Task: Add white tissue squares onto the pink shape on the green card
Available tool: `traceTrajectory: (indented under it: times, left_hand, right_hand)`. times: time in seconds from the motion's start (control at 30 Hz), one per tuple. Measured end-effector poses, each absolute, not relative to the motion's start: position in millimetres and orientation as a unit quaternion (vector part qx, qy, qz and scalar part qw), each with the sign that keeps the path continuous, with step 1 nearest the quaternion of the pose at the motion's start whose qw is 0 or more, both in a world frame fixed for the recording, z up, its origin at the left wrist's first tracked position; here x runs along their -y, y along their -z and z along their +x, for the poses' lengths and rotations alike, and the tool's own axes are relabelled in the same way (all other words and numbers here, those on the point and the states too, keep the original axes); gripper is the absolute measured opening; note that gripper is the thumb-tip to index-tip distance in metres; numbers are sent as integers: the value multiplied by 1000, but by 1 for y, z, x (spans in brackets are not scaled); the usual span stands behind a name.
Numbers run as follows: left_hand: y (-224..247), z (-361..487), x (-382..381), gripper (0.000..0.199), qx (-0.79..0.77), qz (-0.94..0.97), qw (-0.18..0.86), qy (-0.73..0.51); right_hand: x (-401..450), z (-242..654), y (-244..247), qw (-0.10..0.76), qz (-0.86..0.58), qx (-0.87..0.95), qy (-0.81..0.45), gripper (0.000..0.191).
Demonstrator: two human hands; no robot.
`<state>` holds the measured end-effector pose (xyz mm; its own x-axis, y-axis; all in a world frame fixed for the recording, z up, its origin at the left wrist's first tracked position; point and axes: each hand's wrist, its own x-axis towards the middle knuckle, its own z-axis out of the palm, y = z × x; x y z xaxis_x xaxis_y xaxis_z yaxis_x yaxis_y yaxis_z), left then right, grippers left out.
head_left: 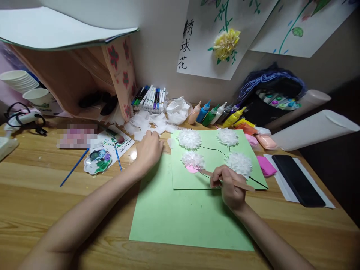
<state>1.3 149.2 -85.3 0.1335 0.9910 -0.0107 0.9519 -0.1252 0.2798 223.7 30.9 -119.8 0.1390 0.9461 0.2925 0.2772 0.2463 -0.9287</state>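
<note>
Head view, wooden stick (248, 186) clamped between right fingers (217, 174), left fingers (157, 140), grip unclear

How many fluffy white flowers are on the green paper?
4: the upper-left flower, the upper-right flower, the lower-left flower with a pink patch at its bottom, and the lower-right flower beside the right hand. None seems fully hidden.

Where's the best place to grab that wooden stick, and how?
Probably the wooden stick's free end, coming from the picture's right: it pokes out past the right hand, which holds the stick farther along. The other end is by the pink patch, so leave that alone. It looks thin and narrow, so a gentle fingers-and-thumb pinch should fit.
</note>
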Motion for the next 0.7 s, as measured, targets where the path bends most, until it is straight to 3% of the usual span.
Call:
traceTrajectory:
  times: [0.13,0.4,0.47,0.6,0.7]
  left_hand:
    - [83,-15,-164,21,-677,730,93,5]
    - [65,-28,-169,13,-647,741,161,-81]
    - [50,-26,-163,13,-604,754,230,-118]
    - [42,-5,-140,10,-420,769,471,-105]
    - [58,21,-121,10,-382,781,486,-91]
  right_hand:
    - [-27,225,130,550,-515,588,-293,44]
    - [-28,225,131,557,-520,588,-271,46]
    - [-28,226,132,565,-516,587,-263,45]
    - [-29,226,134,572,-512,589,-252,44]
    - [-29,226,134,570,-511,597,-240,42]
